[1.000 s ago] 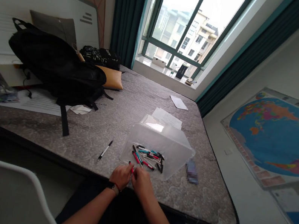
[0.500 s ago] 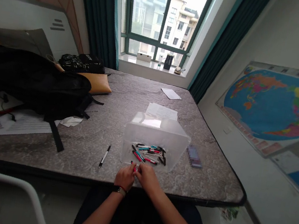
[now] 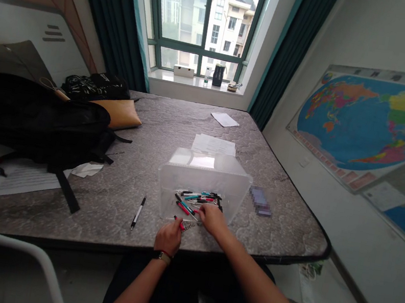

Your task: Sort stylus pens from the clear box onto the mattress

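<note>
A clear plastic box (image 3: 204, 175) stands on the grey mattress (image 3: 159, 129) in front of me, with several coloured pens (image 3: 197, 200) lying in its bottom. My left hand (image 3: 168, 237) is closed round a red pen (image 3: 179, 221) just in front of the box. My right hand (image 3: 213, 220) has reached to the box's near right side and rests against the pens there; its fingers are curled and what they hold is hidden. A black and white pen (image 3: 138, 212) lies alone on the mattress to the left of the box.
A black backpack (image 3: 33, 118) lies at the left with papers (image 3: 15, 176) under it, and an orange pouch (image 3: 119, 112) behind it. Paper sheets (image 3: 214, 145) lie beyond the box. A white chair rail (image 3: 15, 250) crosses the lower left. A world map (image 3: 366, 122) hangs on the right wall.
My right hand has left the left hand and moved forward to the pens at the box. The left hand still holds the red pen. My head has turned to the right.
</note>
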`<state>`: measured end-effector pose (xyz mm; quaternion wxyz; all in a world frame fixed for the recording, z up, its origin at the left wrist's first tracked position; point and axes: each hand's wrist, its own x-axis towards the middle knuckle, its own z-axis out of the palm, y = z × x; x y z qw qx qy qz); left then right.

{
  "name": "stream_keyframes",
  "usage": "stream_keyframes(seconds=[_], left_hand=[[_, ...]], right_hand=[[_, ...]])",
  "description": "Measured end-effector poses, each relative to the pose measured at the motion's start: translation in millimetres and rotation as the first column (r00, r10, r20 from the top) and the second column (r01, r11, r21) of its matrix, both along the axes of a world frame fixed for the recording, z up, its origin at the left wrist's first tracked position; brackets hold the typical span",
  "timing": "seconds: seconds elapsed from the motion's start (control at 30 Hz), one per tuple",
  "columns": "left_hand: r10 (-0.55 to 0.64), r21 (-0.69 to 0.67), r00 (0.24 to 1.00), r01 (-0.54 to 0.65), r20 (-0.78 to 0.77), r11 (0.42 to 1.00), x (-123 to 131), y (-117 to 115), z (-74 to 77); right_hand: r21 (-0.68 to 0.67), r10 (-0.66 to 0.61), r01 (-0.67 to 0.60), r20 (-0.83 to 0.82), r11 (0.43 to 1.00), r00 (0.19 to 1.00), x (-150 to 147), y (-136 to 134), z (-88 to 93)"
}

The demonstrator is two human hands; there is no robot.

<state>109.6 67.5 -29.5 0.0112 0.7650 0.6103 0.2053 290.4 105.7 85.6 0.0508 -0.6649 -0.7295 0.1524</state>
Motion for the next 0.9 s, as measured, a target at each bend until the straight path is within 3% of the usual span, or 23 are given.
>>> stream_keyframes(seconds=[0.2, 0.43, 0.57, 0.67, 0.7, 0.73, 0.8, 0.87, 0.9], left_hand=[[0.014, 0.007, 1.000, -0.014, -0.019, 1.000, 0, 0, -0.4], [0.011, 0.011, 1.000, -0.011, -0.018, 1.000, 0, -1, 0.1], [0.023, 0.009, 1.000, -0.023, -0.014, 1.000, 0, -1, 1.6], [0.024, 0.011, 1.000, -0.024, 0.000, 1.000, 0, -1, 2.2], [0.022, 0.010, 1.000, -0.022, 0.004, 1.000, 0, -1, 2.3], [0.021, 0.009, 1.000, -0.021, 0.007, 1.000, 0, -1, 2.5], [0.019, 0.001, 1.000, -0.020, 0.008, 1.000, 1, -1, 3.1], [0.022, -0.014, 1.000, -0.022, 0.006, 1.000, 1, -1, 4.1], [0.024, -0.022, 1.000, -0.024, 0.005, 0.999, 1, -1, 4.6]], right_hand=[[-0.140, 0.049, -0.028, 0.149, 0.990, 0.988, 6, 51, -1.2], [-0.199, 0.115, -0.088, 0.128, 0.976, 0.985, -4, 71, -12.6], [-0.144, 0.115, -0.102, 0.085, 0.984, 0.990, 3, 63, -4.8], [-0.025, 0.029, -0.029, -0.003, 0.999, 1.000, 9, 34, -2.2], [0.068, -0.067, 0.081, -0.195, 0.994, 0.979, 10, 20, -3.8], [0.098, -0.121, 0.176, -0.413, 0.979, 0.903, 9, 3, -6.7], [-0.022, -0.165, 0.231, -0.767, 0.973, 0.620, 4, -30, -15.6], [-0.148, -0.228, 0.245, -0.912, 0.958, 0.341, -5, -58, -26.1], [-0.173, -0.237, 0.243, -0.935, 0.954, 0.264, -11, -69, -31.1]])
